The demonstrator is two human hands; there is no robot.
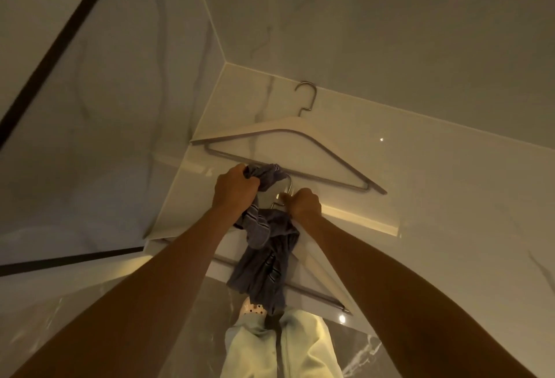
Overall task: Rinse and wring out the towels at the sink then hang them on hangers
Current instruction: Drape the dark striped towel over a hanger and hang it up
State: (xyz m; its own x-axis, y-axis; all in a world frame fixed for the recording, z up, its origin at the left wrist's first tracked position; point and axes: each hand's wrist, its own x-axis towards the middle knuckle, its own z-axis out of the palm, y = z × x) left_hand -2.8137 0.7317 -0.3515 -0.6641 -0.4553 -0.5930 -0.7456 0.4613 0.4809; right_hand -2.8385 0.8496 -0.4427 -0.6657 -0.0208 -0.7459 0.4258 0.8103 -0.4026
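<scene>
Towel [264, 260]: one, blue-grey, thin stripes, limp and creased, draped on near hanger [322, 277] at front edge of glossy veined marble ledge [360, 137]. My left hand [235, 190] fisted round towel's bunched top end, over ledge. My right hand [304, 205] curled round near hanger's neck, below its hook. Hangers: two, pale triangular frames, grey bars, steel hooks; far hanger [288, 133] flat on ledge, toward back corner

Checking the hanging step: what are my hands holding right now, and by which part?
Left hand grips the towel by its bunched upper end; right hand holds the near hanger at the base of its hook.
</scene>
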